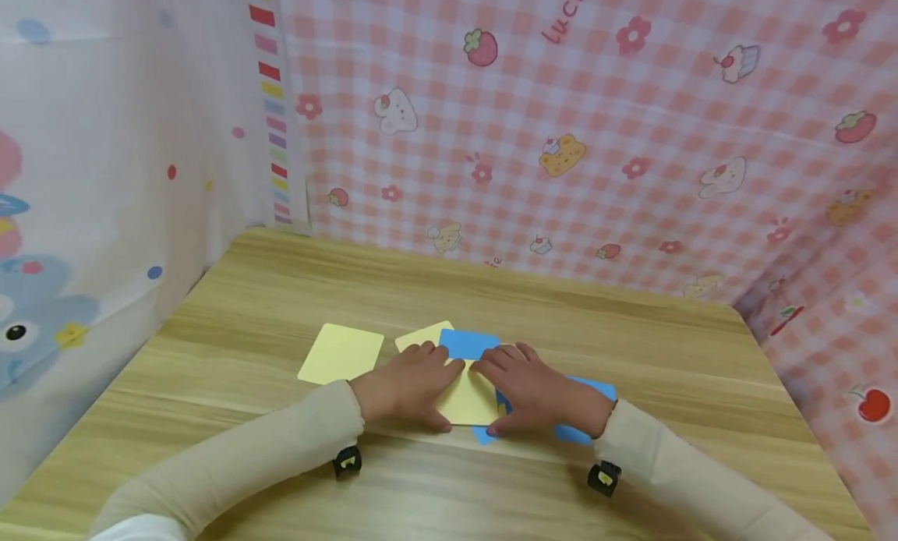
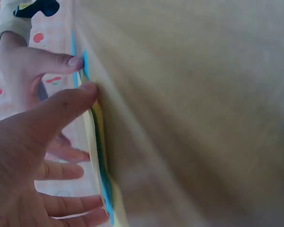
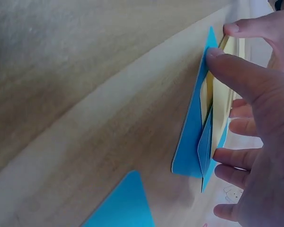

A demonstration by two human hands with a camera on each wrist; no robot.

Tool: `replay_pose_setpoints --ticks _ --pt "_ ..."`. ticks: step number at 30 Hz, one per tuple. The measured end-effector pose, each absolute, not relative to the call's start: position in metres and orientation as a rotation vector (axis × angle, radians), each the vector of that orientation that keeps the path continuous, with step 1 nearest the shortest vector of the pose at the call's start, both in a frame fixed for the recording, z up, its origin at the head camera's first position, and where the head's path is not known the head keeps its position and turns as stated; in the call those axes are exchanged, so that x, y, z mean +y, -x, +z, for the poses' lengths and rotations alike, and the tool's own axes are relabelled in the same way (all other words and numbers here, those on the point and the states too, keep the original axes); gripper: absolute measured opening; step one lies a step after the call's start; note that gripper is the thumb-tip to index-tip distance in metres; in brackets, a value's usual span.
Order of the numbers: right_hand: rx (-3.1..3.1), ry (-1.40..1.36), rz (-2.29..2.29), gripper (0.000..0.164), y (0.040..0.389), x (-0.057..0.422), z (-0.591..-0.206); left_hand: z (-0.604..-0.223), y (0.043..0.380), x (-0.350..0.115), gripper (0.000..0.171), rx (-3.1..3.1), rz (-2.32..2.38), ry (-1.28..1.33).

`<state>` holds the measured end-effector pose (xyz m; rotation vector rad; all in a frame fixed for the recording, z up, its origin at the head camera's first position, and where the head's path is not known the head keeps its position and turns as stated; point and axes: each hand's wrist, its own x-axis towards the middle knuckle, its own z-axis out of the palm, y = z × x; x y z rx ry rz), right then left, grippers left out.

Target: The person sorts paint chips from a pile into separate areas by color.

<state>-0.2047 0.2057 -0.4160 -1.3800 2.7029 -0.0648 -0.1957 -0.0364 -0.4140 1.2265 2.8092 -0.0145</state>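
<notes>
Both hands are at a yellow card (image 1: 468,401) lying on top of a loose pile of yellow and blue cards. My left hand (image 1: 414,381) holds its left side, thumb at the near edge and fingers towards the far edge. Opposite it, my right hand (image 1: 529,389) holds the right side in the same way. Beneath, a blue card (image 1: 468,344) sticks out at the back, and another blue card (image 3: 191,137) slants under the stack in the right wrist view. A yellow card (image 1: 424,336) shows behind the left fingers.
To the left, a separate yellow card (image 1: 341,354) lies flat on the wooden table (image 1: 421,494). Beyond the right hand is a blue card (image 1: 596,387), partly hidden by the wrist. A checked pink cloth (image 1: 526,136) hangs behind the table, and a white patterned cloth (image 1: 126,136) at the left.
</notes>
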Motion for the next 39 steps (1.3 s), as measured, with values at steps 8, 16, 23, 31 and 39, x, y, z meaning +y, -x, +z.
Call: replay_pose_setpoints --ticks 8,16,23,31,39 --pt "2.788 1.265 -0.258 0.078 0.207 0.235 -0.379 -0.379 0.213 -0.018 0.085 2.86 0.044 -1.316" --pt "2.877 1.153 -0.299 0.072 0.195 0.289 -0.351 -0.35 0.219 0.031 0.079 2.865 0.01 -1.489" --pt "2.895 1.167 -0.3 0.071 0.188 0.294 -0.351 -0.35 0.22 0.038 0.079 2.821 0.035 -1.474" --pt "2.869 1.318 -0.281 0.068 0.213 0.196 -0.358 -0.339 0.233 -0.068 0.076 2.74 0.231 -1.394" --pt "2.817 1.227 -0.089 0.065 0.225 0.077 -0.383 -0.358 0.234 -0.172 0.07 2.718 0.276 -1.226"
